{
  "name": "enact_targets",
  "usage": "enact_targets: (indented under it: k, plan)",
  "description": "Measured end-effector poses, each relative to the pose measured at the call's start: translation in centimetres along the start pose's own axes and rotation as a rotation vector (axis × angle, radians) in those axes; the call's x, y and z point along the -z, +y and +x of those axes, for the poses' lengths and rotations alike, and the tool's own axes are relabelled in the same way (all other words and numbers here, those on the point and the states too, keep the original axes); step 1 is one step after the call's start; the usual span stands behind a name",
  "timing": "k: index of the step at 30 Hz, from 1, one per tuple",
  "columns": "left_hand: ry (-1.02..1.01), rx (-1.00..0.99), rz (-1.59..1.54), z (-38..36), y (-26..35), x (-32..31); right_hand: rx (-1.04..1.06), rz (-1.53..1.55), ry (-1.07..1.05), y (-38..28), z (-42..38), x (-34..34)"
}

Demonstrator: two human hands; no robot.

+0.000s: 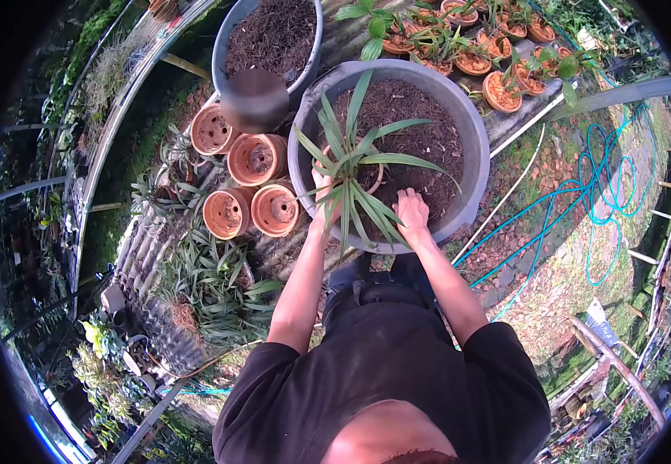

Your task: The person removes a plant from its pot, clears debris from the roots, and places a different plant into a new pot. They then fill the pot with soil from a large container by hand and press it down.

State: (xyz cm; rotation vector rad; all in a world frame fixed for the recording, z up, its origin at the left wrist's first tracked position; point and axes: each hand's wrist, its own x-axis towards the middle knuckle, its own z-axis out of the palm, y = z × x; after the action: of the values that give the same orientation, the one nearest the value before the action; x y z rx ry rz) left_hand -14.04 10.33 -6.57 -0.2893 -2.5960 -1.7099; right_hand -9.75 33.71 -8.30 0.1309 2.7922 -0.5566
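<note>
A large grey tub (476, 166) holds dark soil (428, 116). Inside it, toward the left, stands a terracotta pot (378, 176) with a long-leaved green plant (345, 158) spreading over its rim. My left hand (325, 189) is at the left side of this pot, its fingers wrapped round the pot's side and partly covered by leaves. On the soil to the right of the pot rests my right hand (411, 210), fingers bent down into the soil; whether they hold any is hidden.
Several terracotta pots (258, 160) stand left of the tub. Behind them is a blue-grey tub (316, 46) of dark compost. Small potted plants (502, 91) fill the back right. Loose leafy plants (212, 290) lie at lower left, and a teal hose (583, 185) coils at right.
</note>
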Motion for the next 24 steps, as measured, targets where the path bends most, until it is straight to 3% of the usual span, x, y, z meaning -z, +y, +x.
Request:
enact_targets:
  k: [3, 6, 7, 12, 14, 15, 18, 21, 24]
  plan:
    - [0.007, 0.031, -0.035, 0.3, -0.1, 0.0, 0.134, -0.117, 0.485, 0.8, -1.6, 0.5]
    - [0.009, 0.068, -0.071, 0.2, -0.1, 0.5, -0.014, -0.028, 0.098, 1.9, -1.4, 0.0]
    - [0.008, 0.090, -0.102, 0.2, 0.0, 0.7, -0.044, -0.035, 0.056, 1.8, -1.5, -0.1]
    - [-0.013, 0.223, -0.284, 1.5, 0.8, 1.8, 0.058, 0.061, 0.121, 3.0, -1.8, 1.0]
    - [-0.041, 0.116, -0.209, 2.2, 0.6, 2.7, 0.059, 0.132, 0.146, 4.4, -1.4, 1.5]
    - [-0.031, -0.054, -0.038, 2.5, -0.1, 3.4, 0.080, 0.169, 0.113, 5.0, -1.1, 2.5]
    - [0.063, 0.249, -0.624, 2.5, -1.1, 4.5, -0.026, 0.295, 0.246, 5.5, -0.3, 5.2]
    - [0.113, 0.380, -0.431, 4.5, -3.4, 4.2, 0.075, 0.098, 0.463, 6.3, 0.4, 5.8]
    - [-0.125, 0.453, -0.386, 7.1, -3.7, 4.2, 0.073, 0.198, 0.333, 4.8, -0.5, 4.7]
